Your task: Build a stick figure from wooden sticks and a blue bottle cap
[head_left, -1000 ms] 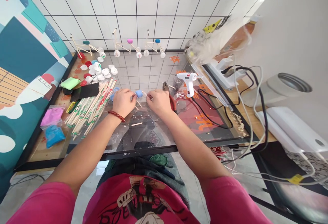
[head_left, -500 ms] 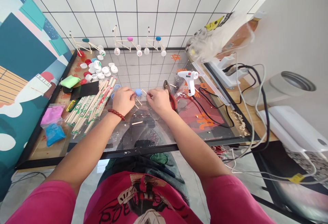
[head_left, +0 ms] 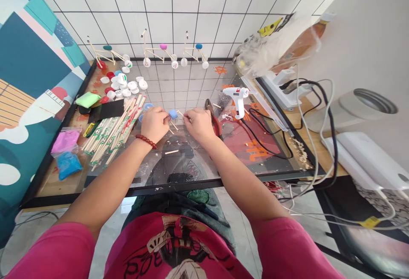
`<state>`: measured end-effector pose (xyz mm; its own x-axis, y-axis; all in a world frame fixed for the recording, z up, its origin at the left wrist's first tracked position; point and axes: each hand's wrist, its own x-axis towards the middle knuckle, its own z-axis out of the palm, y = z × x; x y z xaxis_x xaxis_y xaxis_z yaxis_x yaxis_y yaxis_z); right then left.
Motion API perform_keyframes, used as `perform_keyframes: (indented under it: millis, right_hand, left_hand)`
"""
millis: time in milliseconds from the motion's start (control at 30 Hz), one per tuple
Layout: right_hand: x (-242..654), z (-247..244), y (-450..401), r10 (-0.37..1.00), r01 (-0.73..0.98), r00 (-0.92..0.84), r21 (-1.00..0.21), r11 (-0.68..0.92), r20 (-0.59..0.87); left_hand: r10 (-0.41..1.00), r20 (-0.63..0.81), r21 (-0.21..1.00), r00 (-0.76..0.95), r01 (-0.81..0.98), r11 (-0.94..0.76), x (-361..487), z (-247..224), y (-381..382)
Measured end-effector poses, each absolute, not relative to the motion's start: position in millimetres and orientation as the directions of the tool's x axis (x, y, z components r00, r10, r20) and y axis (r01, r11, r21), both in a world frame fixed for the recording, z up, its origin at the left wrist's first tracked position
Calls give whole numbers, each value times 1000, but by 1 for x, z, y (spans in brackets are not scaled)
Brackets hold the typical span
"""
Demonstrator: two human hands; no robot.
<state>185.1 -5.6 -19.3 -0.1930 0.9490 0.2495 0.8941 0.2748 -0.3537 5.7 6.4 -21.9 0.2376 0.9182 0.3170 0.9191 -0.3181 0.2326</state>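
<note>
Left hand (head_left: pixel 155 124): fingertips pinched on a small light-blue round plastic cap (head_left: pixel 173 114), which is held just above the glossy glass tabletop (head_left: pixel 198 168). A red-brown beaded bracelet (head_left: pixel 146 141) is worn at the wrist.

Right hand (head_left: pixel 198 122): thumb and finger closed on a short pale wooden stick (head_left: pixel 180 113), its free end pointed at the cap. Whether the two are touching cannot be told.

Change recorded: slight. Over the last second the cap and stick are kept in the same grips, at almost the same gap; only the view is shifted a little. A careful, steady hold is therefore judged to be in hand, with no join shown as finished.

Nearby: cut stick pieces (head_left: pixel 171 152), left loose on the glass; pliers with red handles (head_left: pixel 216 121), laid just beside the right hand; a white glue gun with a black cord (head_left: pixel 238 100), set farther right.

Left side: a bundle of wooden chopsticks in green-printed wrappers (head_left: pixel 111 130); white, red and blue caps (head_left: pixel 132 85), heaped behind.

Rear edge: three bicycle-shaped models of sticks and caps (head_left: pixel 163 46), stood in a row.
</note>
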Motion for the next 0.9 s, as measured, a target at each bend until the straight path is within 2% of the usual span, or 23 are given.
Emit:
perform_keyframes:
  millis: [333,900]
  right_hand:
    - [185,-20,-7,949,901,-184,-342,267,254]
    - [202,-3,-8,933,880,-23,-435,190,360]
  left_hand:
    - [909,351,206,224,929,-309,6,-21,5]
    - [913,350,255,208,917,-307,4,-21,1]
